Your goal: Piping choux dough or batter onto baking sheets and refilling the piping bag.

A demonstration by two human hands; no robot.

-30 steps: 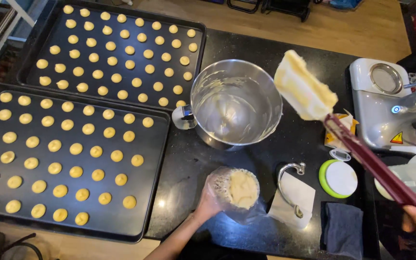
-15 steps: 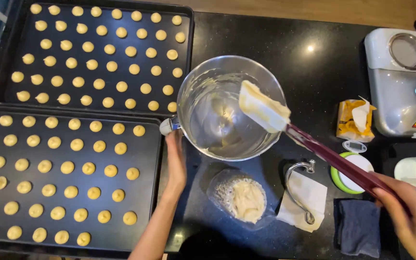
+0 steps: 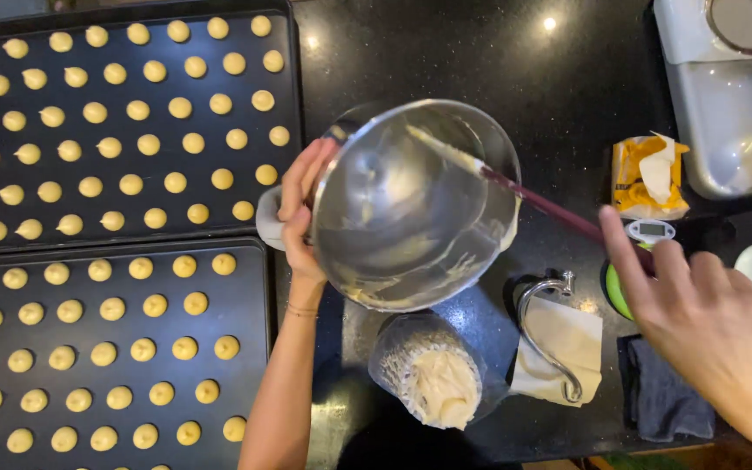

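At the centre of the frame the left hand clasps the rim of a steel mixing bowl, its grip pressed around the edge at the bowl's left side, and tips the bowl so that its open mouth leans toward the lower middle of the frame; held this way, the pale batter smeared on the inner wall can slide down toward the low lip. From the right, the right hand holds the dark red handle of a spatula, fingers closed around the far end (the index finger lies out straight along it), with the blade laid flat against the bowl's inside, a fit angle for scraping. Directly below the bowl, a clear piping bag stands open and part-filled with batter, set under the low lip where it can catch what comes off. On the left of the frame two black baking trays carry neat rows of small piped mounds. Lower right of centre, a metal dough hook rests on a paper sheet on the dark desk.
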